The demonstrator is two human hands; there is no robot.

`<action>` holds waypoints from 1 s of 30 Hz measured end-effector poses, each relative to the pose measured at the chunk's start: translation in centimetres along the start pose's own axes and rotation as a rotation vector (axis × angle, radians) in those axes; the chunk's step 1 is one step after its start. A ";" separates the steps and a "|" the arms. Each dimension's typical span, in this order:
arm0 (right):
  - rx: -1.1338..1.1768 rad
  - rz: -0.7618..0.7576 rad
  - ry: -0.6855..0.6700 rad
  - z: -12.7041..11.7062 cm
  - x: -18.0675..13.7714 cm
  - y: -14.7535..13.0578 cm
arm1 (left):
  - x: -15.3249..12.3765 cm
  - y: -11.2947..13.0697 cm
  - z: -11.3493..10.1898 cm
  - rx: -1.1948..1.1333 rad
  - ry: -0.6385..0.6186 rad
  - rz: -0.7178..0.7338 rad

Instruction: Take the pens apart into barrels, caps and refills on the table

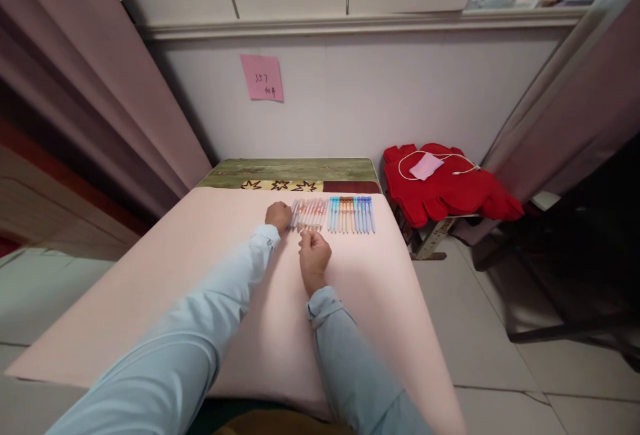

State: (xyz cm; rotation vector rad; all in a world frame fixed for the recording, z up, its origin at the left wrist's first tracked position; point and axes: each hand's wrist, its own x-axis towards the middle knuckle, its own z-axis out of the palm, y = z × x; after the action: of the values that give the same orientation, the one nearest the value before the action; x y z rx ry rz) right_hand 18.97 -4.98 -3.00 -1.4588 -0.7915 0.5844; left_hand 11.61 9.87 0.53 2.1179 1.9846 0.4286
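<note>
A row of pale, clear-barrelled pens (313, 211) with reddish and orange details lies side by side near the far end of the table. My left hand (278, 216) is closed at the left edge of this row, its fingertips hidden against the outermost pen. Just below the row's near ends, my right hand (315, 258) is closed with thumb and fingers pinched together. What either hand holds, if anything, is too small or covered to make out. Right of the pale row, several coloured pens (352, 215) in blue, orange-brown and violet-blue lie parallel.
Pink paper (225, 235) covers most of the table, leaving a green wood-patterned strip (300, 168) at the back. A pink note (263, 78) sticks to the white wall. Right of the table, a red cushion (450, 188) carries a white cable and pink paper. Curtains hang on both sides.
</note>
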 end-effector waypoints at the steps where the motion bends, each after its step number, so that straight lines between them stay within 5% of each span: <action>1: 0.004 0.004 0.004 0.0 0.0 -0.1 | -0.3 0.0 0.0 0.002 0.012 0.038; 4: -0.001 -0.003 0.016 -0.1 -0.1 -0.4 | -1.7 0.4 0.5 -0.001 0.000 0.229; 8: -0.024 -0.031 0.026 -0.2 -0.2 -0.6 | -3.0 0.8 1.7 0.078 -0.163 0.479; 20: 0.018 -0.036 -0.026 -0.3 -1.1 -1.0 | -3.5 0.6 1.4 0.090 -0.242 0.451; 26: 0.049 -0.076 -0.019 -0.3 -1.5 -1.1 | -3.3 1.3 2.1 0.120 -0.158 0.703; 30: 0.055 -0.080 -0.019 0.1 -1.5 -1.0 | -3.2 1.4 3.3 0.157 -0.153 0.722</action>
State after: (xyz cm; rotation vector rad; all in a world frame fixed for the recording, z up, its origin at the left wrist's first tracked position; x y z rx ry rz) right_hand 17.86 -6.15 -2.23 -1.3664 -0.8385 0.5559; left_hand 13.86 6.72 -2.28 2.8291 1.1507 0.2030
